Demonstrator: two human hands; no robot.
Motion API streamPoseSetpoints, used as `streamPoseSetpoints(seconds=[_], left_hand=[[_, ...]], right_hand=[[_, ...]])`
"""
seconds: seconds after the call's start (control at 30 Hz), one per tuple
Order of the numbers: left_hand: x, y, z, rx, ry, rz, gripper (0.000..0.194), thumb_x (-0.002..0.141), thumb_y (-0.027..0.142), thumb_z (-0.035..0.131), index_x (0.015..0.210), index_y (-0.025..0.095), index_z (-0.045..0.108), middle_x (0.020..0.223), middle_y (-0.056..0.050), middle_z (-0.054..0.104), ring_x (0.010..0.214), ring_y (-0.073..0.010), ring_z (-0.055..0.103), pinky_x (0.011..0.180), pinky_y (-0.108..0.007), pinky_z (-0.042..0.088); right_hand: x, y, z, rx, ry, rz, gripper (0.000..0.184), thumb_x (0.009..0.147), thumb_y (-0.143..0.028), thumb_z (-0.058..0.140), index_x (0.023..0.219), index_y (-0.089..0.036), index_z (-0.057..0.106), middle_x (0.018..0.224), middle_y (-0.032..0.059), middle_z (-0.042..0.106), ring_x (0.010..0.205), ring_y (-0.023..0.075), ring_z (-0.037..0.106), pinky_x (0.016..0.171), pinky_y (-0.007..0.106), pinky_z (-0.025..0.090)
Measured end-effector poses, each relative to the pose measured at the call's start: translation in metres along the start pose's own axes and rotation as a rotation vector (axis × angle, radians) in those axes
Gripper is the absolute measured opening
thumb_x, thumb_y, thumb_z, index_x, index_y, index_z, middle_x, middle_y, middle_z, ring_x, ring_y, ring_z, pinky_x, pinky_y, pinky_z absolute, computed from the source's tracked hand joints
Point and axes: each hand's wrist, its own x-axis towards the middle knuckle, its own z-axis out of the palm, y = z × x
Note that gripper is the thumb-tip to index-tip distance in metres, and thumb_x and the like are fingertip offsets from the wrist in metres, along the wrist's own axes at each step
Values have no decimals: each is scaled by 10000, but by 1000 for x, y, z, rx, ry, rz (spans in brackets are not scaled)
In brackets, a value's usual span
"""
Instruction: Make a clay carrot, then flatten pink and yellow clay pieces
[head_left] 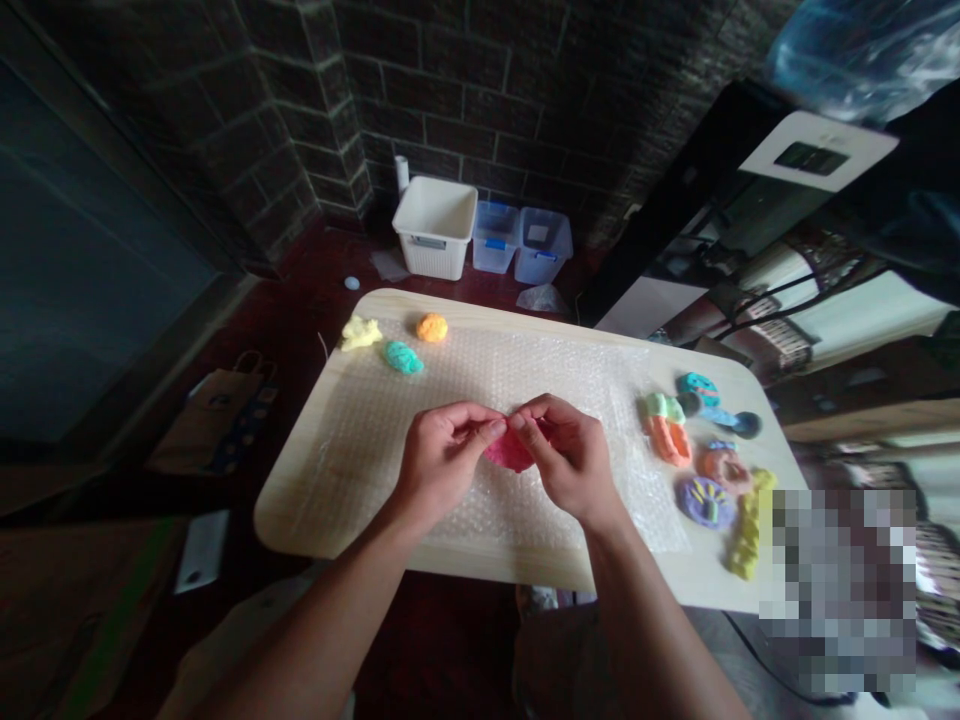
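A flattened piece of pink modelling clay [511, 452] is held between both hands above a sheet of bubble wrap [555, 375]. My left hand [448, 450] pinches its upper left edge between thumb and fingers. On the other side, my right hand [564, 446] pinches the upper right edge, with the fingertips of both hands close together. Part of the clay is hidden behind the thumbs. Beyond my left hand lie a teal clay lump [403, 357], an orange clay lump [432, 327] and a pale yellow clay lump [361, 333].
On the table's [300, 510] right side sit several shaped clay pieces, among them a purple disc [706, 502], an orange hollow shape [670, 440] and a yellow strip [750, 525]. A white bin [437, 245] and two clear plastic boxes [541, 262] stand on the floor beyond.
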Motion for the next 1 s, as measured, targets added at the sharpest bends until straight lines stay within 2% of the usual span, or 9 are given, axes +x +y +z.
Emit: streamPoseSetpoints(seconds=[0.13,0.27,0.37,0.5,0.63,0.73,0.87,1.0], left_hand=[[0,1,2,-35,-13,-7,226,899,393,800,902,167,818,836,-63,792,749,-190,701,686,-271,527],[1,2,5,-154,-27,-2,205,918,361,787,1012,181,818,951,-72,806,866,-195,715,785,-278,549],[2,1,5,-131,-6,10,195,915,357,797,1008,188,823,958,-69,814,867,-190,721,781,-271,552],[-1,0,3,-58,-1,33,214,900,376,814,991,184,842,928,-79,826,819,-203,748,754,-292,577],[-2,0,3,-39,23,49,201,885,373,829,962,189,859,936,-91,842,855,-229,784,786,-318,611],[-2,0,5,-117,5,5,222,868,371,846,978,180,859,983,-105,848,923,-253,799,851,-348,632],[-1,0,8,-219,-18,-42,335,814,343,897,1098,181,826,1081,-103,842,974,-243,797,870,-331,635],[0,-1,6,-124,1,-15,189,853,322,850,949,163,817,937,-78,835,839,-199,779,768,-275,610]], right_hand=[[1,0,5,81,8,30,341,955,-515,758,887,-188,689,702,10,632,581,139,565,533,274,475],[3,0,8,176,56,23,313,947,-498,770,899,-193,718,725,15,659,607,144,598,569,279,519],[4,-2,7,196,62,36,302,931,-493,784,890,-197,741,750,27,687,638,156,621,597,292,548],[4,-3,3,174,28,71,328,870,-490,840,863,-181,731,745,28,679,629,149,603,580,281,526],[3,-1,3,170,-34,104,354,921,-510,776,857,-176,678,715,11,627,594,125,547,547,256,471],[3,0,5,184,-55,74,339,955,-498,745,874,-181,656,711,-2,601,589,114,520,538,242,450],[3,1,7,250,17,76,313,965,-488,743,919,-192,656,764,6,629,612,121,568,562,246,507],[5,2,6,258,38,67,278,950,-460,774,968,-197,687,834,27,683,685,146,641,630,274,569]])
